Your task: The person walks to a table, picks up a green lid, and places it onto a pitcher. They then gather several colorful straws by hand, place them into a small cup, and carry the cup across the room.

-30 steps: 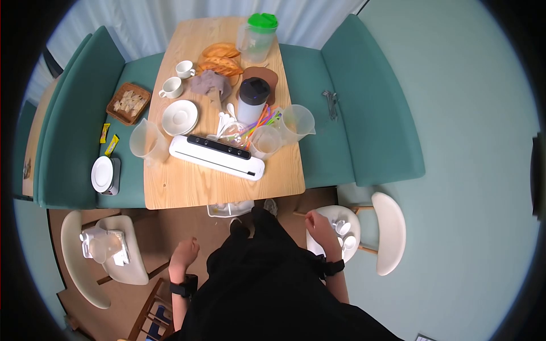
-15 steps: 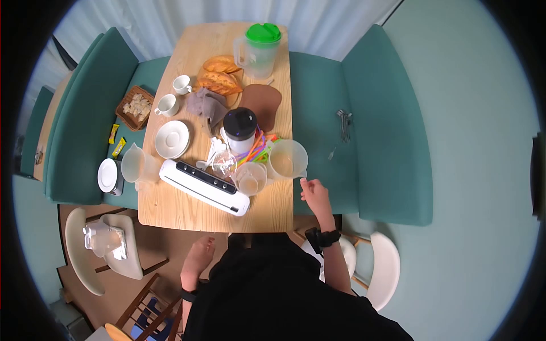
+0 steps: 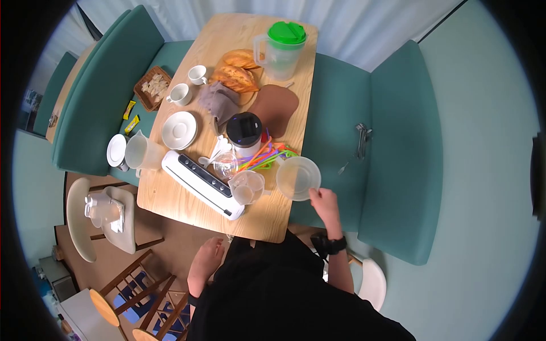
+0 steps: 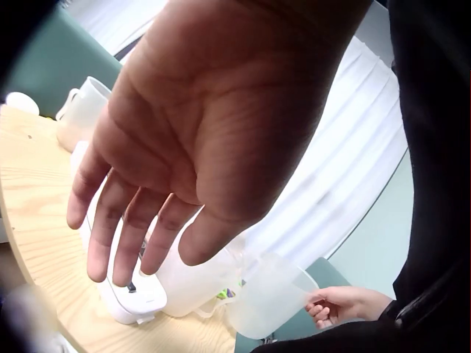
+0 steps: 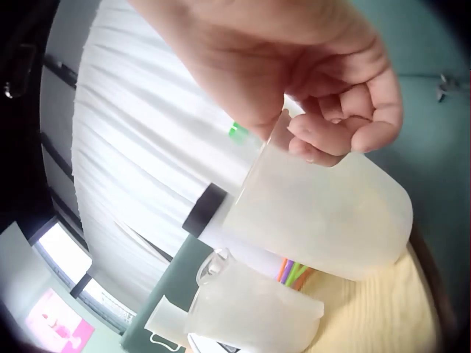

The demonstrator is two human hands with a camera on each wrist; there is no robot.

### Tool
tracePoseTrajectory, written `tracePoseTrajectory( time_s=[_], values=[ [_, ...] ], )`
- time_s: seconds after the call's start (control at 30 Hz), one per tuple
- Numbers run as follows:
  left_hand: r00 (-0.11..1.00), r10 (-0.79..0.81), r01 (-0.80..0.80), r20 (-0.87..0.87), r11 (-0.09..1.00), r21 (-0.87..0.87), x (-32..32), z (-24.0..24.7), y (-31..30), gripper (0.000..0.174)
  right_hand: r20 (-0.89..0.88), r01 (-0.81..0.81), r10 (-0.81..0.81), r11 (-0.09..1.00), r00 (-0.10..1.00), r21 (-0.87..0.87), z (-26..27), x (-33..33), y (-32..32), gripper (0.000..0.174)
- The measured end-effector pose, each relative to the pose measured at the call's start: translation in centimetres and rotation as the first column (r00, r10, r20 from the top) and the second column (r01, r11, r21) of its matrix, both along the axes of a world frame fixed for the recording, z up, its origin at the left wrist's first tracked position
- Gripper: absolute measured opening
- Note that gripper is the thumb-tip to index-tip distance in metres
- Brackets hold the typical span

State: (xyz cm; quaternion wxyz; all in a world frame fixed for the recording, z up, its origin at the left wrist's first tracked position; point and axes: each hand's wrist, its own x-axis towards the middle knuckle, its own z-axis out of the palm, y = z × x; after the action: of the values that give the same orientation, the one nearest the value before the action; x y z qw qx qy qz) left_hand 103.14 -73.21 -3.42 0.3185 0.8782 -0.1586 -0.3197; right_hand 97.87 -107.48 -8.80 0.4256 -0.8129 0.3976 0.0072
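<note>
My right hand (image 3: 325,206) pinches the rim of a large translucent plastic pitcher (image 3: 298,179) at the table's right edge. In the right wrist view, the thumb and curled fingers (image 5: 324,136) meet on the lip of this pitcher (image 5: 331,213). A smaller translucent pitcher (image 3: 246,190) stands just left of it, beside a long white appliance (image 3: 193,181) with a black control strip. My left hand (image 3: 206,261) is held low before the table's front edge, its fingers loosely extended and holding nothing, as the left wrist view of the hand (image 4: 199,140) shows.
Colourful straws (image 3: 267,156) and a black-lidded canister (image 3: 245,131) lie behind the pitchers. Farther back are bread loaves (image 3: 236,78) and a green-lidded jug (image 3: 282,57). Another pitcher (image 3: 144,152) stands at the left edge, near white saucers (image 3: 180,131). Cutlery (image 3: 362,142) rests on the right bench.
My right hand has risen from beside the chair to the large pitcher and taken hold of its rim. My left hand has come nearer the table's front edge. The head view has turned.
</note>
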Motion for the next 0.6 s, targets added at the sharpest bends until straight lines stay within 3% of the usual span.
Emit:
tracePoseTrajectory(
  time_s=[0.2, 0.37, 0.5, 0.6],
  values=[
    [0.995, -0.042, 0.056, 0.09, 0.987, -0.153, 1.9, 4.8, -1.8, 0.024, 0.1, -0.006, 0.019, 0.991, 0.995, -0.134, 10.6, -2.9, 1.1, 0.039],
    [0.976, -0.032, 0.104, 0.214, 0.937, -0.333, 3.0, 10.3, -2.6, 0.038, 0.056, -0.121, 0.125, 0.99, 0.991, -0.071, 16.5, -3.1, 5.3, 0.04],
    [0.939, -0.09, 0.224, 0.333, 0.893, -0.391, 3.2, 11.8, -1.2, 0.042, 0.059, -0.271, 0.272, 0.962, 0.961, -0.021, 17.5, -2.2, 9.5, 0.041],
    [0.983, -0.048, 0.123, 0.174, 0.887, -0.446, 2.9, 10.3, 1.2, 0.036, 0.076, -0.385, 0.384, 0.923, 0.92, 0.002, 17.2, -0.7, 12.6, 0.043]
  ],
)
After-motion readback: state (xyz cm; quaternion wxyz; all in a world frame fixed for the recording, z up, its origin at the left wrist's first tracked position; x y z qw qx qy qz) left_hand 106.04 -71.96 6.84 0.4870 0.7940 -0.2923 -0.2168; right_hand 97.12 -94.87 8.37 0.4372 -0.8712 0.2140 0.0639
